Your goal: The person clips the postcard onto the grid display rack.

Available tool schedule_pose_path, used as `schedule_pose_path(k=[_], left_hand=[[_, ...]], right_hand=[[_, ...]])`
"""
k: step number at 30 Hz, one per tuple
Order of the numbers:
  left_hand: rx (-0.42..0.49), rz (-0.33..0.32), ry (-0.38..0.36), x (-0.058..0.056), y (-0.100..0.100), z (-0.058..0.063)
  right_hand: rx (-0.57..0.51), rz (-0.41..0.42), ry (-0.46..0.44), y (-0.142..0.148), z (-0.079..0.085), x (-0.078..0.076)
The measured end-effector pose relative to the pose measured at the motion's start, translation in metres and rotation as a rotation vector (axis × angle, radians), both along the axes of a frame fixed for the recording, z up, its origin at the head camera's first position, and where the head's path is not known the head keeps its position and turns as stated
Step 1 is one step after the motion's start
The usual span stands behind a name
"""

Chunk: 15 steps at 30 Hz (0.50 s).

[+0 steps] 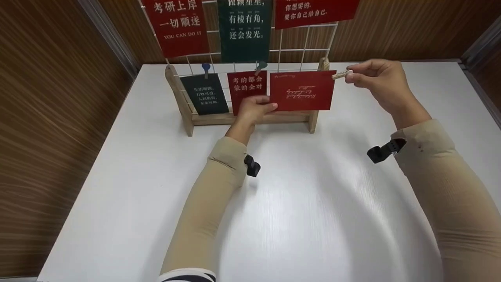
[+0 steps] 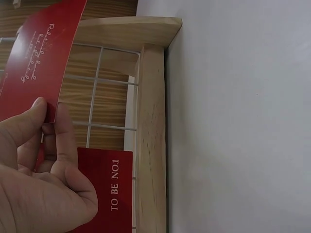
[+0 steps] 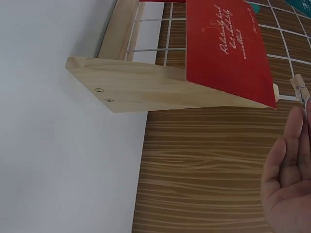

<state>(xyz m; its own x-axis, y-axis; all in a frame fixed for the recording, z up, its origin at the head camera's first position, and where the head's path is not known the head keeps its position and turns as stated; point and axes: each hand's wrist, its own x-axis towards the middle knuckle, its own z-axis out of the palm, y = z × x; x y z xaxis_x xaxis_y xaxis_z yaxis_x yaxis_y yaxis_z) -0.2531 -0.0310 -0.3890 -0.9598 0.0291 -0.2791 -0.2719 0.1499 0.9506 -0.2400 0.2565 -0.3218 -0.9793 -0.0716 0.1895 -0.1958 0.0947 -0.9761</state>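
Note:
My left hand (image 1: 253,111) pinches a red card (image 1: 301,96) by its lower left corner, thumb in front. Its white script stands upside down in the head view. In the left wrist view the thumb (image 2: 34,119) lies on the card's face with fingers behind it. My right hand (image 1: 385,84) pinches a small wooden clothespin (image 1: 339,75), which overlaps the card's upper right corner in the head view. From the right wrist, the clothespin (image 3: 300,88) appears beside that corner, apart from it. Behind the card is a white wire grid (image 1: 303,43) on a wooden stand (image 1: 191,117).
A dark green card (image 1: 205,94) hangs from a blue clothespin (image 1: 206,68). Another red card (image 1: 248,82) hangs under a green clothespin (image 1: 261,67), partly behind my left hand. Larger cards hang higher on the grid. The stand rests on a white table (image 1: 293,196) against wood-grain panels (image 1: 51,98).

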Motion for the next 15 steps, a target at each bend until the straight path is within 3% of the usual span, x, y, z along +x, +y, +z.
schedule_pose_path(k=[6,15], left_hand=[[0.011,-0.002,0.016,-0.002,0.003,0.001],[0.018,0.004,0.038,-0.005,0.007,0.002]], right_hand=[[0.318,-0.092,0.021,-0.016,0.015,-0.007],[0.584,-0.094,0.054,-0.044,0.033,-0.017]])
